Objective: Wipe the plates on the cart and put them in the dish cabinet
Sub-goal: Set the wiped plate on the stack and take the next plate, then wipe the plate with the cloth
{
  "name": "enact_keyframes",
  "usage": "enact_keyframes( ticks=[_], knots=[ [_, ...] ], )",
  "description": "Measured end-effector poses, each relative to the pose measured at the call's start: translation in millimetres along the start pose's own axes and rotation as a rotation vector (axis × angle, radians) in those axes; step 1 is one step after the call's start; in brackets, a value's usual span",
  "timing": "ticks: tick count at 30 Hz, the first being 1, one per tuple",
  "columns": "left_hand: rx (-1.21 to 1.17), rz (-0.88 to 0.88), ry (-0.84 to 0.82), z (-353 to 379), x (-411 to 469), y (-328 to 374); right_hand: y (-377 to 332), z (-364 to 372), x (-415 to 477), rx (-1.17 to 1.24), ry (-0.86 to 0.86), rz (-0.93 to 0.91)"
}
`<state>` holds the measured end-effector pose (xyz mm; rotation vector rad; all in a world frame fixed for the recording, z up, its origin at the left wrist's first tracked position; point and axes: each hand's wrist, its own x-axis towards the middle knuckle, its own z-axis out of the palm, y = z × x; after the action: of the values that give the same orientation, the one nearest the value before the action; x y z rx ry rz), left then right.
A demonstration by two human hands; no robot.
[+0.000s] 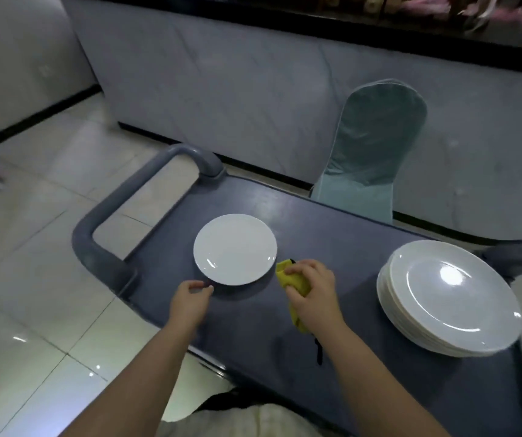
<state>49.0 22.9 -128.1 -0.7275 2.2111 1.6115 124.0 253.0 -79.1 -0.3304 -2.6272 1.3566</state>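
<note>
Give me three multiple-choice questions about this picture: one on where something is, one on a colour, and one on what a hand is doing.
1. Where on the cart does the stack of plates stand?
A. At its right end
B. Against the handle on the left
C. On a lower shelf

2. What colour is the cloth?
A. Blue
B. Yellow
C. White

3. What is the right hand doing?
A. Lifting a plate
B. Lying flat on the cart
C. Gripping the cloth

Answers:
1 A: the stack sits by the cart's right edge, apart from the single plate.
2 B: the folds showing past the fingers are yellow.
3 C: its fingers curl round the cloth.
</note>
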Motion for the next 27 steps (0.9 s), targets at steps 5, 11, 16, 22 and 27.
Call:
enact_keyframes(
  ticks=[5, 11, 16, 22, 27],
  knots=[
    [-0.126, -0.209, -0.137, 4.8, 19.1, 21.1, -1.5, 17.3, 18.4, 0.049, -0.052, 0.035],
    [0.003, -0.185, -0.047, 17.5, 43.7, 34.0, 0.2, 21.2, 34.0, 0.024, -0.057, 0.064],
    [0.024, -0.200, -0.081, 5.0, 47.8, 33.2, 3.3, 30.9, 42.5, 0.027, -0.062, 0.071],
    [-0.326, -0.167, -0.060, -33.0, 44.1, 28.5, 5.6, 36.5, 49.3, 0.038, -0.084, 0.090],
    [-0.450, -0.145, -0.142, -58.8, 22.1, 55.8, 4.7, 39.4, 51.5, 0.077, -0.098, 0.108]
  ],
)
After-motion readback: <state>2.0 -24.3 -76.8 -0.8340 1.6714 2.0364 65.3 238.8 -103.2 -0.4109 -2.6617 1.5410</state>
